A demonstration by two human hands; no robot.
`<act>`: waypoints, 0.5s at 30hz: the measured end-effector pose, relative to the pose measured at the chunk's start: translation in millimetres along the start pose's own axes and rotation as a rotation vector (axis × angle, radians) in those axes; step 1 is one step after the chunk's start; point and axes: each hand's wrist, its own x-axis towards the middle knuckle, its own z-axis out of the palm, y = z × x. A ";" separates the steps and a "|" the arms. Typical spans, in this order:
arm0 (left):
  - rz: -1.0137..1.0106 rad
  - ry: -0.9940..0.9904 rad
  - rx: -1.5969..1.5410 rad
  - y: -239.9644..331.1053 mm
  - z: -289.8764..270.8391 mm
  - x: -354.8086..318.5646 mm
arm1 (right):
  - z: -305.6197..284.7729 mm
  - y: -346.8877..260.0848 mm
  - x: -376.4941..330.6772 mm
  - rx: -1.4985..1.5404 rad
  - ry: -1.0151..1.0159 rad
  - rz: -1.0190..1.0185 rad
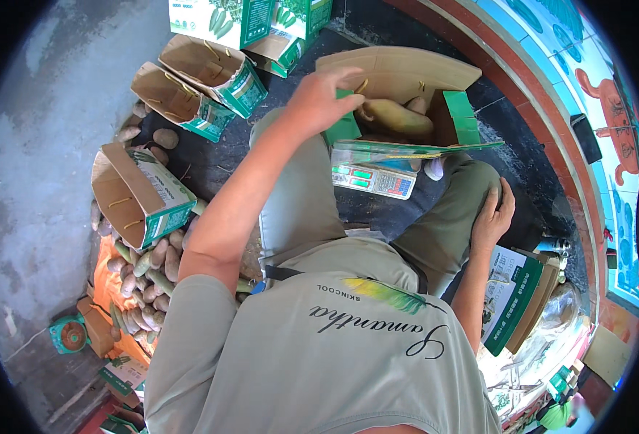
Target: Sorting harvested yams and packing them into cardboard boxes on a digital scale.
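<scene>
My left hand (319, 98) reaches forward to an open cardboard box (406, 72) with green flaps and grips its left green flap (343, 129). Long tan tubers (398, 116) lie inside the box. The box stands on a small white weighing scale (374, 179) with a lit display, between my knees. My right hand (493, 213) lies flat on my right knee with the fingers spread, holding nothing. My grey trousers and grey shirt fill the middle of the view.
Several open green-and-brown boxes (142, 195) stand at the left and far left. A pile of tubers (142, 278) lies on an orange cloth beside me. Flat folded boxes (515, 296) are stacked at my right. A curved red kerb (544, 108) bounds the right side.
</scene>
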 end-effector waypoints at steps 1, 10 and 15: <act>0.031 0.080 0.039 -8.4 -7.8 -7.1 | 0.5 0.1 0.0 0.001 0.003 -0.011; -0.354 0.497 -0.027 -110.3 -63.5 -130.3 | 0.5 5.0 1.5 0.016 0.019 0.005; -0.663 0.466 0.126 -231.1 -45.7 -249.3 | -0.3 -1.2 3.2 -0.018 0.016 -0.011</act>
